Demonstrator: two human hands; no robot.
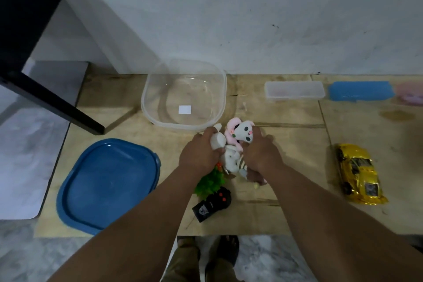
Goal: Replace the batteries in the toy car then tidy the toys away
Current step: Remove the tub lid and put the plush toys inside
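Head view, both hands' fingers grasping plush toys (pixel 233 144), clear tub (pixel 146 103) seemingly holding only a label.

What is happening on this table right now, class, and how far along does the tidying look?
A person is gathering soft toys: the left hand grips a white plush toy, and the right hand grips a pink-eared plush toy, just in front of the clear tub. The tub holds no toys yet, and its blue lid lies beside it. The gold toy car, the black remote and a green toy still sit on the table.
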